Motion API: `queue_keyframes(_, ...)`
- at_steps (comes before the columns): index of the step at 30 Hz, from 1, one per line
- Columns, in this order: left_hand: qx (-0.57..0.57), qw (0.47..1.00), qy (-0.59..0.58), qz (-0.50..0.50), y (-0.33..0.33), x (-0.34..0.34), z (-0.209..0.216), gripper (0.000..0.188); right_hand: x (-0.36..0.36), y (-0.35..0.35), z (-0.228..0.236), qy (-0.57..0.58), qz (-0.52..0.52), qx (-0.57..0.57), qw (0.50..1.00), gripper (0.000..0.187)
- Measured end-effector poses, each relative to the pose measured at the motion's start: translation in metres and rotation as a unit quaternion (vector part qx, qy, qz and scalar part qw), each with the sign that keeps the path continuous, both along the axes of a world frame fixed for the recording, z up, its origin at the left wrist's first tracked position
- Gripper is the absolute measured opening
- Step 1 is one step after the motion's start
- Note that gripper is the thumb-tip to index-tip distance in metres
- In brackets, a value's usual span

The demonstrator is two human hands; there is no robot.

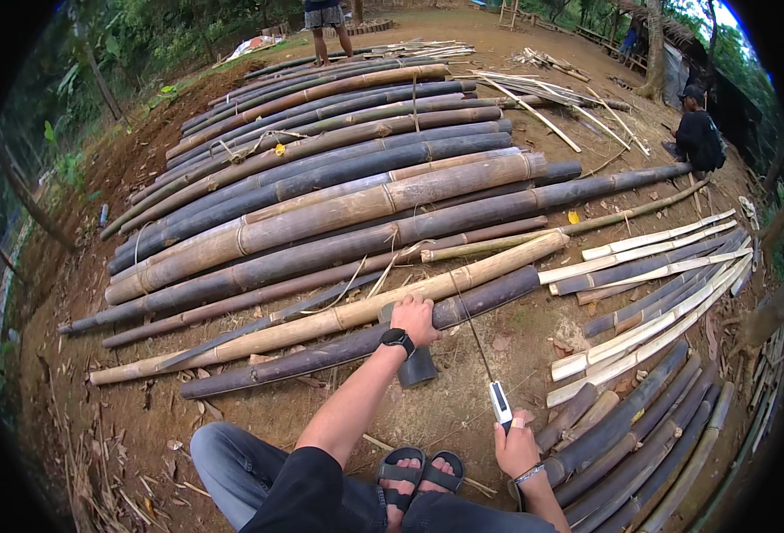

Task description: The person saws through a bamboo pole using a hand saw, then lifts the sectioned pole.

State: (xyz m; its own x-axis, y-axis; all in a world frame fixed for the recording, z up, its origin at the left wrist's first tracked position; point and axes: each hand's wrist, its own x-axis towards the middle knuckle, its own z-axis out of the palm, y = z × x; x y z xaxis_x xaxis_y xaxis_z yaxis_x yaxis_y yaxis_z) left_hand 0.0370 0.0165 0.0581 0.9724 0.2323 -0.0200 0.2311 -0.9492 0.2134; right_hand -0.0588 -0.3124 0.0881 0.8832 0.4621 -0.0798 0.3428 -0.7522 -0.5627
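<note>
Head view: at the centre of the frame, the left hand point(416, 322), a black watch point(398, 341) on its wrist, lies over a dark bamboo pole point(321, 354); its fingers bend down over the surface, and whether they grip it cannot be told. A short dark bamboo piece point(418, 368) sticks out below this pole. Right of lower centre, the right hand point(518, 449) has its fingers closed round the pale handle of a thin-bladed saw point(500, 402), whose blade runs up and left across the dark pole. A light tan pole point(338, 313) lies just above, near the dark pole. Many long poles point(321, 213) fill the upper left and centre of the frame; split pale strips point(649, 333) and shorter dark lengths point(640, 435) lie at right. At lower centre are 2 sandalled feet point(420, 471). A person point(699, 133) sits at upper right.
</note>
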Motion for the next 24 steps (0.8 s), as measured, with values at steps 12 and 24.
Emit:
queue_keyframes(12,-0.049,0.998,0.018,-0.026,0.009,-0.039,-0.025,0.123,-0.006,-0.011,-0.022,0.068,-0.024,0.001,0.997,0.037)
queue_keyframes(24,0.09,0.988,0.118,0.034,0.118,-0.19,-0.043,0.081,-0.004,-0.017,-0.029,0.084,-0.024,-0.011,0.996,0.037)
